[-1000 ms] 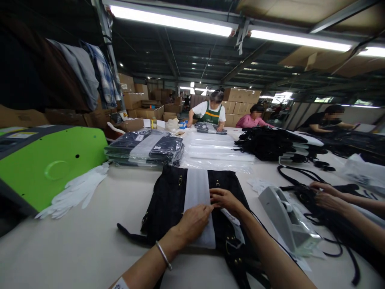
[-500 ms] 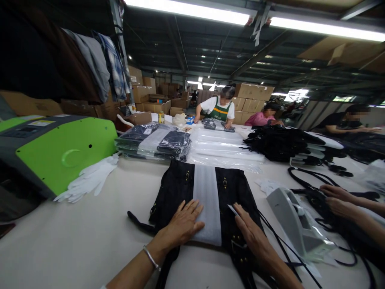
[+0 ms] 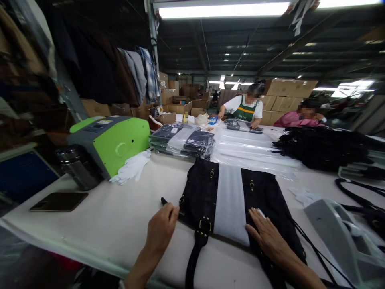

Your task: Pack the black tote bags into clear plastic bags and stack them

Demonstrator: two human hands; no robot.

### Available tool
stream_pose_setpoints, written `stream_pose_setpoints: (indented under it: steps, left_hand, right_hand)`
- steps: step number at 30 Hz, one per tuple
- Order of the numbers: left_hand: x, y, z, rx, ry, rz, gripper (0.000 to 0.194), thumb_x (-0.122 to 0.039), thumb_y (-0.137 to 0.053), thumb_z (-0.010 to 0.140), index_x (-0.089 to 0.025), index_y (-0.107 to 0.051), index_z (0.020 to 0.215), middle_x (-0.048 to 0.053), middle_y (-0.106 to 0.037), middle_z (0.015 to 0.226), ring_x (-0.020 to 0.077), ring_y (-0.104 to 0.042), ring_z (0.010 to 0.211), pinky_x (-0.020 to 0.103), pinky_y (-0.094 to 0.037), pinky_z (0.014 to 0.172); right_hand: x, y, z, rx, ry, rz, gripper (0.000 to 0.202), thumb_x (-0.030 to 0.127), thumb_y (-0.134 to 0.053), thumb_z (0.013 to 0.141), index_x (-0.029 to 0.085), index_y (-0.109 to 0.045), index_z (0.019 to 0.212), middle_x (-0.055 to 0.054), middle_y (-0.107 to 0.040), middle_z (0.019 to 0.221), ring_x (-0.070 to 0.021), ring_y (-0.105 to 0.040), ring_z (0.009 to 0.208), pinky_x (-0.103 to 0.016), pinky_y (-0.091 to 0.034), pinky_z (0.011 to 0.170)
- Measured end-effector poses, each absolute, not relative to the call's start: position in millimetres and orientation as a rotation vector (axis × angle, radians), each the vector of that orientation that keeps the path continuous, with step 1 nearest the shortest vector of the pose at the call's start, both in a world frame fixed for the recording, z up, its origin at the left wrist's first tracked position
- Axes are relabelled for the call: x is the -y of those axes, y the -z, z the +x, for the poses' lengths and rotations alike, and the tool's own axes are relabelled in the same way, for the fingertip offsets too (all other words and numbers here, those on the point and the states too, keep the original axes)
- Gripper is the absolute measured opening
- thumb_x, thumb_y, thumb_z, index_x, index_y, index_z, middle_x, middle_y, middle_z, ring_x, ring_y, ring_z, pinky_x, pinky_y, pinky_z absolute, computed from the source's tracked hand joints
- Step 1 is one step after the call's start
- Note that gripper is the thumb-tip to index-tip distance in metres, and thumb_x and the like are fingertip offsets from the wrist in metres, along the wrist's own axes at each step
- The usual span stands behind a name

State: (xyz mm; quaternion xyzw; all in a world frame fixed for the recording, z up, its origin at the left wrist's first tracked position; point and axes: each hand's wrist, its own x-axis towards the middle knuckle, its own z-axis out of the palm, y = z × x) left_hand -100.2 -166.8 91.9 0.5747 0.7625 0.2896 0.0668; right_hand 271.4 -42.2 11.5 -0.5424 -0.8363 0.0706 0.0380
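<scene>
A black bag (image 3: 198, 192) lies flat on the table, with a pale foam sheet (image 3: 230, 204) wrapped round its middle. At the bag's left side my left hand (image 3: 162, 226) is closed on a short black strap (image 3: 164, 201), whose end sticks out past the fingers. My right hand (image 3: 267, 235) lies flat on the bag's right part, fingers stretched out beside the foam edge. A small white slip (image 3: 260, 212) shows at its fingers; whether it is held cannot be made out. A buckled black handle (image 3: 200, 241) hangs toward me from the bag's near edge.
Left stand a green-and-grey machine (image 3: 120, 146), white gloves (image 3: 132, 166), a dark flask (image 3: 80, 166) and a phone (image 3: 58, 201). Behind the bag are plastic-wrapped bags (image 3: 183, 140) and clear plastic sleeves (image 3: 255, 150). A grey dispenser (image 3: 333, 228) stands right. A co-worker (image 3: 245, 108) works across the table.
My left hand has left the foam, moved left and closed on the strap. My right hand stays on the bag. The view has swung left, bringing the flask and phone in.
</scene>
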Motion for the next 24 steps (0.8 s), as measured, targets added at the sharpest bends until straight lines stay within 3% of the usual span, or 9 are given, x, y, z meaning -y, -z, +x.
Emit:
stream_pose_setpoints:
  steps: [3,7,11,17,21,24]
  left_hand:
    - [171,-84,-133,-2.385,-0.581,1.513,0.029,-0.041,-0.041,0.099,-0.023,-0.060,0.084,0.004,-0.070,0.082,0.0219,-0.067,0.079,0.029,-0.042,0.069]
    - [131,-79,-134,-2.164,-0.777,1.509,0.029,-0.038,-0.042,0.097,-0.021,-0.066,0.101,0.008,-0.073,0.106,0.0228,-0.067,0.098,0.031,-0.044,0.085]
    - [94,-81,-113,-2.020,-0.808,1.536,0.036,-0.040,-0.042,0.096,-0.020,-0.068,0.109,0.008,-0.075,0.110,0.0212,-0.068,0.101,0.028,-0.046,0.088]
    - [69,-84,-88,-2.029,-0.904,1.518,0.062,-0.060,-0.040,0.094,-0.012,-0.054,0.131,0.019,-0.058,0.137,0.0296,-0.051,0.130,0.040,-0.036,0.109]
    - [58,-84,-79,-2.026,-1.028,1.417,0.041,-0.042,-0.062,0.085,-0.014,-0.060,0.115,0.019,-0.056,0.136,0.0331,-0.042,0.137,0.047,-0.031,0.113]
    - [51,-88,-78,-1.863,-1.118,1.318,0.027,-0.037,-0.060,0.087,-0.016,-0.065,0.102,0.015,-0.068,0.116,0.0304,-0.058,0.120,0.043,-0.043,0.103]
  right_hand:
    - [43,-14,270,2.564,-0.206,-1.661,0.074,0.059,-0.034,0.096,0.010,-0.039,0.152,-0.011,-0.027,0.160,-0.0282,-0.022,0.150,-0.052,-0.020,0.123]
    - [45,-21,266,2.567,-0.240,-1.707,0.075,0.058,-0.033,0.096,0.009,-0.038,0.152,-0.010,-0.026,0.160,-0.0275,-0.020,0.150,-0.051,-0.019,0.123]
    - [46,-23,264,2.537,-0.281,-1.702,0.073,0.057,-0.033,0.096,0.010,-0.039,0.152,-0.010,-0.027,0.160,-0.0276,-0.021,0.150,-0.052,-0.019,0.123]
    - [45,-20,264,2.510,-0.302,-1.705,0.074,0.059,-0.034,0.096,0.011,-0.038,0.153,-0.010,-0.027,0.160,-0.0269,-0.021,0.150,-0.049,-0.017,0.124]
    - [46,-20,263,2.473,-0.328,-1.695,0.072,0.058,-0.037,0.096,0.012,-0.041,0.151,-0.010,-0.030,0.159,-0.0274,-0.023,0.150,-0.051,-0.018,0.123]
    - [48,-22,263,2.442,-0.357,-1.677,0.072,0.059,-0.039,0.095,0.013,-0.042,0.151,-0.011,-0.030,0.159,-0.0281,-0.023,0.149,-0.051,-0.018,0.123]
